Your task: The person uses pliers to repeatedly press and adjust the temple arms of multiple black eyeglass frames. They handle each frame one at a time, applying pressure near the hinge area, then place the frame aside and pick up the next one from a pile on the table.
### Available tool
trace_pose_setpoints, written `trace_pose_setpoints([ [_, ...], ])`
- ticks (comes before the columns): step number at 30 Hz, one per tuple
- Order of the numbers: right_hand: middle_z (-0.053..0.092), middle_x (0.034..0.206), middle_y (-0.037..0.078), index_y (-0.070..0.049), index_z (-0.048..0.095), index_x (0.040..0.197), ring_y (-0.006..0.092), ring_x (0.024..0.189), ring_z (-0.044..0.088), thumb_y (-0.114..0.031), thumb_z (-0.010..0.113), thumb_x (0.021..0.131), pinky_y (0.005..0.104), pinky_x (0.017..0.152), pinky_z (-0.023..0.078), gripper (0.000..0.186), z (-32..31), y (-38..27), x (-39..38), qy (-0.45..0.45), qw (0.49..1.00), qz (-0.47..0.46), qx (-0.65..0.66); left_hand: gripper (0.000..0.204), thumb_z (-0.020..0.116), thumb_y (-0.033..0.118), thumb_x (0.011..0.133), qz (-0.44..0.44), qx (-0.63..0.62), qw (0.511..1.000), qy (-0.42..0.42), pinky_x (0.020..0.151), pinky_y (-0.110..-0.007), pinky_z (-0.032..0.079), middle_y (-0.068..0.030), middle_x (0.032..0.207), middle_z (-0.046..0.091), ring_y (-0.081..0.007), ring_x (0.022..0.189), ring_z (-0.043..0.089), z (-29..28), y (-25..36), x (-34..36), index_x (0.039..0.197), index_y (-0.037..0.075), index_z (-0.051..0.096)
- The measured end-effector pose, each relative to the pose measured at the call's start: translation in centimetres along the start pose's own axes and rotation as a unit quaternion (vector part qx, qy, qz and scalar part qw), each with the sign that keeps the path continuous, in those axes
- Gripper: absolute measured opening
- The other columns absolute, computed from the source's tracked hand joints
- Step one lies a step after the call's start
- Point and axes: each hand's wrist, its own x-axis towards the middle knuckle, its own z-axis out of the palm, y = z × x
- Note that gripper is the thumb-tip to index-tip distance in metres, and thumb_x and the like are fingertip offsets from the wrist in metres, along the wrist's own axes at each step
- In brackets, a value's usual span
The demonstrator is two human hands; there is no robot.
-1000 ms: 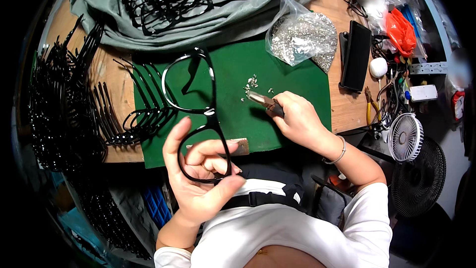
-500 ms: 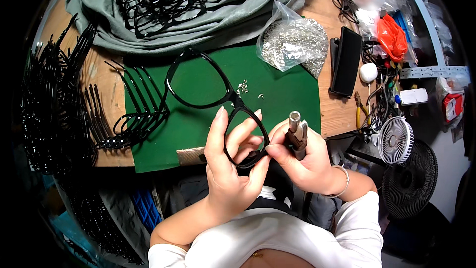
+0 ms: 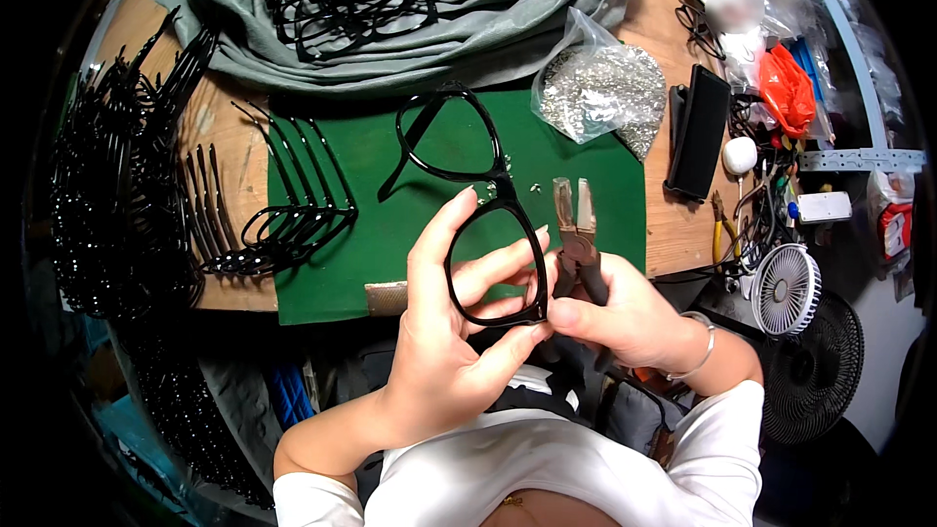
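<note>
A glossy black eyeglass frame [image 3: 500, 189], without lenses, is held up over the green mat [image 3: 322, 273] by my left hand [image 3: 434, 317], whose fingers and thumb grip its nearer rim. One temple arm [image 3: 408, 148] slants away from the farther rim. Pliers [image 3: 579, 252] with dark handles rest in my right hand [image 3: 634, 322], jaws parted and pointing away from me with nothing between them. My right thumb tip meets the near outer corner of the frame, close to my left thumb. Tiny silver pieces [image 3: 535, 188] lie on the mat beyond the pliers.
A clear bag [image 3: 584, 88] of small silver parts sits at the mat's far right. Black temple arms [image 3: 303, 220] stand at left beside a large black pile [image 3: 122, 195]. Grey cloth [image 3: 215, 29] carries tangled black frames [image 3: 361, 0]. Right: a phone [image 3: 701, 127] and small fan [image 3: 786, 290].
The eyeglass frame has turned, and its temple arm now shows. The pliers have swung to point away from me, jaws spread wider. The whole view has shifted slightly.
</note>
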Motion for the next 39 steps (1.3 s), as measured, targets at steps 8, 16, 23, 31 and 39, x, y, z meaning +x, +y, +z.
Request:
trace_pose_setpoints([
  [8,0.057,0.077,0.014,0.002,0.053,0.095,0.0217,0.070,0.057,-0.031,0.050,0.086,0.0321,0.064,0.045,0.034,-1.1,-0.9,-1.0,-0.143,0.926,0.039,-0.348,0.085,0.058,-0.012,0.073,-0.040,-0.025,0.999,-0.010,0.078,-0.024,0.046,-0.0226,0.121,0.044,-0.0120,0.083,0.058,-1.8,1.4,-1.1,0.132,0.005,0.001],
  [16,0.056,0.062,0.022,0.006,0.054,0.075,0.0379,0.064,0.058,-0.029,0.053,0.083,0.0410,0.059,0.046,0.036,-0.2,-2.1,-0.2,-0.113,0.863,0.034,-0.492,0.085,0.056,-0.011,0.074,-0.040,-0.019,0.999,-0.026,0.079,-0.026,0.046,-0.0243,0.122,0.042,-0.0177,0.091,0.059,-1.6,0.9,-0.8,0.133,0.005,-0.003],
  [23,0.058,0.068,0.022,0.008,0.053,0.087,0.0335,0.064,0.059,-0.035,0.054,0.082,0.0374,0.061,0.047,0.042,-1.3,-1.7,0.1,-0.120,0.874,0.062,-0.466,0.085,0.055,-0.013,0.074,-0.058,0.005,0.998,-0.022,0.079,-0.028,0.050,-0.0247,0.126,0.037,-0.0217,0.095,0.058,-1.3,0.6,-0.4,0.132,0.008,-0.004],
  [31,0.056,0.084,0.024,0.015,0.039,0.110,0.0340,0.078,0.057,-0.030,0.058,0.079,0.0391,0.069,0.045,0.057,-4.2,3.7,1.5,0.048,0.771,-0.081,-0.630,0.084,0.059,-0.011,0.071,-0.078,0.010,0.997,0.011,0.067,-0.019,0.046,-0.0202,0.117,0.043,-0.0090,0.076,0.055,-0.9,0.1,0.4,0.130,0.009,0.004],
  [39,0.054,0.081,0.017,0.008,0.041,0.115,0.0299,0.076,0.054,-0.025,0.060,0.076,0.0370,0.068,0.042,0.055,-4.4,3.8,2.4,0.093,0.726,-0.126,-0.670,0.075,0.057,-0.010,0.072,0.009,0.058,0.997,-0.052,0.075,-0.029,0.047,-0.0270,0.108,0.046,-0.0200,0.079,0.060,-2.4,-2.4,-5.5,0.125,0.009,0.008],
])
